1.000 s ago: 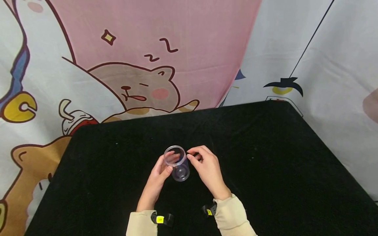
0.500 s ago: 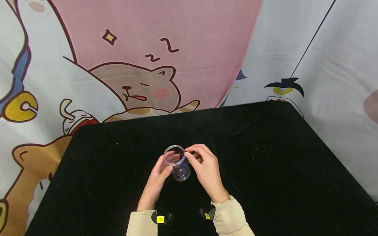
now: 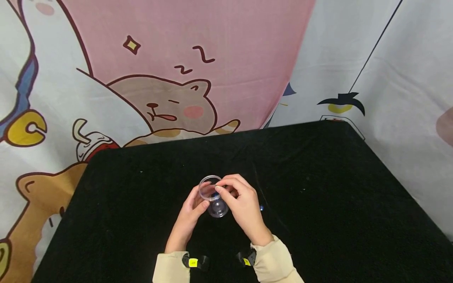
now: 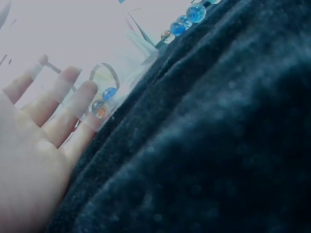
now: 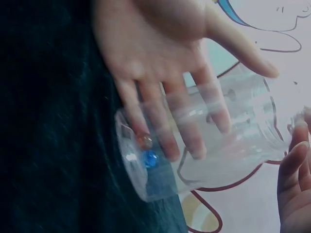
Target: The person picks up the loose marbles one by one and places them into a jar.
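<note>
A clear plastic jar [image 3: 218,208] with an open mouth stands on the black cloth, held by my left hand [image 3: 189,218], thumb on the near side and fingers around the far side. Through its wall, the right wrist view shows a blue marble [image 5: 151,159] and an amber-and-clear marble [image 5: 144,141] at the bottom. My right hand [image 3: 242,198] is over the jar's mouth, thumb and forefinger together just inside the rim. They pinch a small glassy marble [image 5: 292,122], mostly hidden by the fingertips.
Several loose marbles [image 4: 196,13] lie on the cloth beyond the jar in the left wrist view; one blue one [image 3: 261,207] shows beside the right hand. Black cloth [image 3: 318,204] covers the table. A printed cartoon curtain [image 3: 247,59] hangs behind.
My right hand has moved left, from beside the jar to over its mouth. A blue marble on the cloth has come into sight behind it. The left hand keeps its hold.
</note>
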Available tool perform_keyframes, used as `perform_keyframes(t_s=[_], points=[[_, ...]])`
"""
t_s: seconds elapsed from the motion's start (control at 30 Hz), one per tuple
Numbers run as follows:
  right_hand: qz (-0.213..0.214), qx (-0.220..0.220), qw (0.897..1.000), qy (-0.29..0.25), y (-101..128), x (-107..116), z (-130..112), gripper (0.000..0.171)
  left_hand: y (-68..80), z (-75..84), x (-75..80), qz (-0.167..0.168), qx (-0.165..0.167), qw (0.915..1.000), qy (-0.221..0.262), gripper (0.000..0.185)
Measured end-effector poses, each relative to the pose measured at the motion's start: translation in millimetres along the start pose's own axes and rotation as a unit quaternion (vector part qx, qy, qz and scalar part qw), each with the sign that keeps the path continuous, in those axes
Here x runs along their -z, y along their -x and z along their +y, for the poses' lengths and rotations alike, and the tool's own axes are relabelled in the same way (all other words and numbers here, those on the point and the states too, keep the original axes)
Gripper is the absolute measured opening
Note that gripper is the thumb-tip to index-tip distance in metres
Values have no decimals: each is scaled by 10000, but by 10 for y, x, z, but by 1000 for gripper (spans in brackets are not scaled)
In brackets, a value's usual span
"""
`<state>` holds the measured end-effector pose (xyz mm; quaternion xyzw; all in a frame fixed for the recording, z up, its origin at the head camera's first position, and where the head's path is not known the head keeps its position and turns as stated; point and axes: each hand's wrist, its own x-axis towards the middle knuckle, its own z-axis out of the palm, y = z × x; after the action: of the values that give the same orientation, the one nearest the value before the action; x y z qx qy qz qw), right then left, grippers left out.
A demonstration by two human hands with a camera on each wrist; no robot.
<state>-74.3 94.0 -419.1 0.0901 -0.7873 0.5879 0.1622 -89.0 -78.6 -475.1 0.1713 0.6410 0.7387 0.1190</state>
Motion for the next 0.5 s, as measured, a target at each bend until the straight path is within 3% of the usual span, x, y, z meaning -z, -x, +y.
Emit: perform_keyframes(t_s=[0.5], points=[[-167,-105,9998,-16,15,-15,5,14,4,-23,-5,43,134,9997,-185,55]])
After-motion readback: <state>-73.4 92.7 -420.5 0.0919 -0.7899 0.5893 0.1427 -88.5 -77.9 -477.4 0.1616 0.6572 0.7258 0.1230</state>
